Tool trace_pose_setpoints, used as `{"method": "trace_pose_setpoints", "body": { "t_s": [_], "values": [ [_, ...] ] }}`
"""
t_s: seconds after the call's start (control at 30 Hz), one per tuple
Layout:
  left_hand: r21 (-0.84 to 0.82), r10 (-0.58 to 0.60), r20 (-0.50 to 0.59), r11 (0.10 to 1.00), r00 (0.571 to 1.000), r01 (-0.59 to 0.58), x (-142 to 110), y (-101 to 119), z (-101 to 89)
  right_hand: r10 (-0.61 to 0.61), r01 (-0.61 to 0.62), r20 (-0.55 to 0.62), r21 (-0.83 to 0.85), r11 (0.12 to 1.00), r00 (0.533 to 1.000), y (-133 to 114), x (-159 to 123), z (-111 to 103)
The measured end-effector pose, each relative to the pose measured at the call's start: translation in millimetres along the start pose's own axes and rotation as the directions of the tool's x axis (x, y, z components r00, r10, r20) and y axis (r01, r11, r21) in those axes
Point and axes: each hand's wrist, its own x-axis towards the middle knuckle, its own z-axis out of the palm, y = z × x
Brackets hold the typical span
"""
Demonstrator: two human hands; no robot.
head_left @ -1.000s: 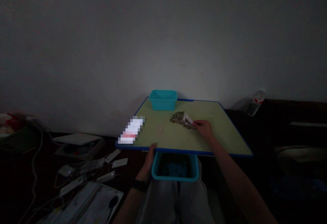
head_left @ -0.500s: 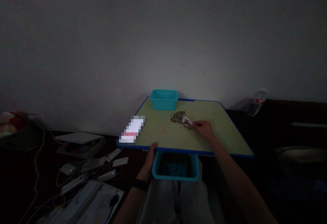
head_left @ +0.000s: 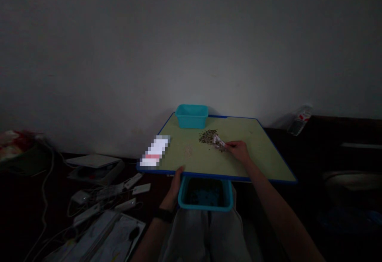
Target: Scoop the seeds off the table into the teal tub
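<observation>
My right hand (head_left: pixel 238 149) pinches a small pale piece (head_left: pixel 220 141), flat like a card or folded paper with faint print. Its tip lies in a spread of small dark grains or seeds (head_left: pixel 208 136) on the yellow-green tabletop (head_left: pixel 238 128). At the table's front edge is my left hand (head_left: pixel 175 186), thumb up by the blue rim, its other fingers hidden. Right beside that hand, a turquoise bin (head_left: pixel 205 207) rests on my lap, partly under the table, with dark contents I cannot make out. A small pale patch of bits (head_left: pixel 188 150) lies left of the grains.
A second turquoise bin (head_left: pixel 191 122) stands at the table's back left, by the wall. A blurred-out bright screen (head_left: pixel 155 152) lies at the left edge. Power strips and cables (head_left: pixel 119 192) clutter the floor at left. A plastic package (head_left: pixel 300 120) sits to the right.
Hardly anything differs. Both hands and the bins keep their places; the view has shifted very slightly.
</observation>
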Motion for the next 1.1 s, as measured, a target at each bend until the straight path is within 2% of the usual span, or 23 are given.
{"method": "trace_pose_setpoints", "body": {
  "t_s": [0.13,0.27,0.43,0.53,0.7,0.93,1.1],
  "values": [
    [0.021,0.020,0.003,1.000,1.000,-0.021,1,0,-1.9,0.004,-0.004,0.030,0.020,1.000,1.000,2,1,1],
    [0.026,0.016,0.030,1.000,0.999,-0.017,1,1,-1.5,0.012,-0.012,-0.009,0.008,1.000,1.000,4,3,1],
    [0.043,0.072,-0.005,0.996,0.997,-0.072,2,-1,-2.4,-0.007,0.007,0.012,-0.025,1.000,1.000,4,3,1],
    [0.034,0.052,-0.010,0.998,0.999,-0.052,5,-2,-5.1,-0.005,0.006,0.033,-0.010,1.000,0.999,4,3,1],
    [0.011,0.046,-0.035,0.999,0.998,-0.046,11,-4,-7.2,-0.008,0.008,-0.027,-0.005,1.000,1.000,7,4,1],
    [-0.016,-0.001,-0.016,1.000,1.000,0.001,6,-3,-0.6,-0.012,0.013,0.022,-0.019,1.000,1.000,8,4,0],
    [-0.002,0.024,0.000,1.000,1.000,-0.024,8,-4,-3.2,0.011,-0.012,-0.029,-0.052,0.999,1.000,4,4,-1]
  ]
}}
